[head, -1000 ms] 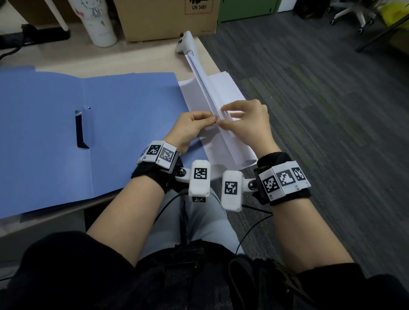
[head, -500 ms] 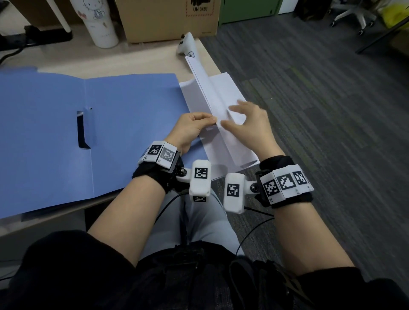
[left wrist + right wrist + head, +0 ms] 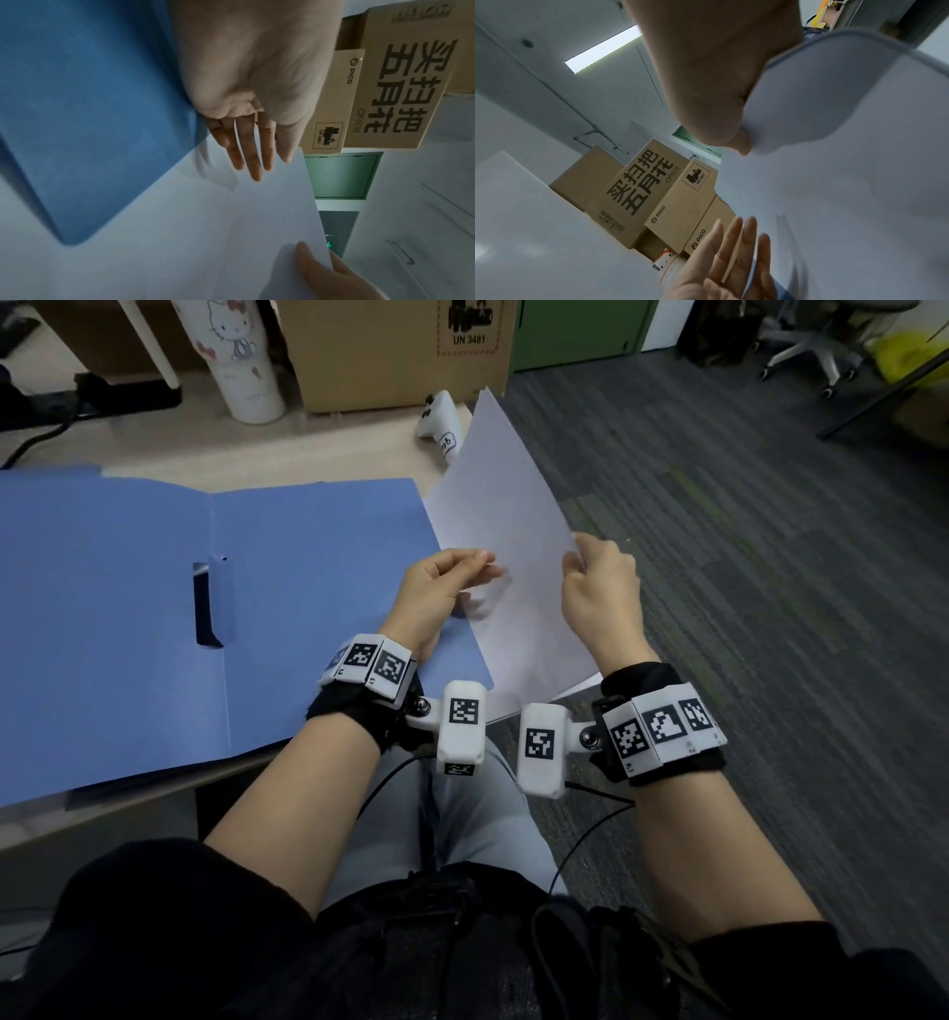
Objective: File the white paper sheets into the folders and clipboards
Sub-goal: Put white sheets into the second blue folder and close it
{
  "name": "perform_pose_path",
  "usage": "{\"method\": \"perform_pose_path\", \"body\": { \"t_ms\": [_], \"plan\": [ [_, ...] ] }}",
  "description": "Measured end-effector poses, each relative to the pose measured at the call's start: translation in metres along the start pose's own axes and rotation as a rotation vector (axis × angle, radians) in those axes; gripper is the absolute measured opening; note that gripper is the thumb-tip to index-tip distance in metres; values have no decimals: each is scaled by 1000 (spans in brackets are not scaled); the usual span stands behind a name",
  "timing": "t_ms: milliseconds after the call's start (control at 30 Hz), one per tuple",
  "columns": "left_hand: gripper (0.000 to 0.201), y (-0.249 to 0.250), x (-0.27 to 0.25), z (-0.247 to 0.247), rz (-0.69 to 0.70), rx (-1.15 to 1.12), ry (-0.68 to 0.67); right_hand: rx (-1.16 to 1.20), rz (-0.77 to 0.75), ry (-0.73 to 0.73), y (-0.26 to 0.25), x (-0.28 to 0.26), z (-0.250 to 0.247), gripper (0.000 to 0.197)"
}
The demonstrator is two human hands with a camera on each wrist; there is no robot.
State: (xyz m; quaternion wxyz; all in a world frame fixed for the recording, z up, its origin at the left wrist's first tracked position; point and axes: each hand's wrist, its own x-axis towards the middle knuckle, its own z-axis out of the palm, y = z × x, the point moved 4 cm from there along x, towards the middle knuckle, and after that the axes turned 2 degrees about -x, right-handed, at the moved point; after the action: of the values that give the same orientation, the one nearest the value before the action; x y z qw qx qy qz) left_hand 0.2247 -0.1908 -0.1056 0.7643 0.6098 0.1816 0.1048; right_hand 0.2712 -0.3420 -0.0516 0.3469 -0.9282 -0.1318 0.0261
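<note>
A blue folder [image 3: 154, 608] lies open on the desk, a slot cut in its left half. One white paper sheet [image 3: 513, 531] is raised and tilted above the folder's right edge. My right hand [image 3: 577, 557] pinches the sheet's right edge, thumb on the near face [image 3: 303, 253]. My left hand [image 3: 480, 572] is at the sheet's left edge. Its fingers [image 3: 254, 162] are straight and rest against the paper. More white sheets [image 3: 580, 688] lie underneath, mostly hidden. In the right wrist view the sheet [image 3: 834, 182] bends under my right thumb [image 3: 744, 146].
At the back of the desk are a white cartoon tumbler [image 3: 246, 367], a cardboard box [image 3: 400, 351] and a white controller [image 3: 439, 421]. The desk's right edge [image 3: 470, 418] drops to grey carpet [image 3: 744, 557]. An office chair [image 3: 811, 356] is far right.
The sheet, held edge-up between both hands before, now stands raised and spread flat. My right hand moved to its right edge and grips it; my left hand shifted to the left edge.
</note>
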Motion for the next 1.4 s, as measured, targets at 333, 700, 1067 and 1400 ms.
{"method": "perform_pose_path", "body": {
  "t_ms": [333, 700, 1067, 1400],
  "plan": [
    [21, 20, -9, -34, 113, 106, 219, 121, -236, 489, -56, -22, -49, 37],
    [41, 75, -32, -87, 230, 279, 382, 813, -429, 463, -92, -34, -37, 33],
    [21, 112, -80, -147, 617, 89, 540, 1038, -307, 99, -91, -22, 25, 11],
    [26, 76, -97, -135, 538, 232, 506, 1059, -116, -116, -78, -26, 64, 14]
  ]
}}
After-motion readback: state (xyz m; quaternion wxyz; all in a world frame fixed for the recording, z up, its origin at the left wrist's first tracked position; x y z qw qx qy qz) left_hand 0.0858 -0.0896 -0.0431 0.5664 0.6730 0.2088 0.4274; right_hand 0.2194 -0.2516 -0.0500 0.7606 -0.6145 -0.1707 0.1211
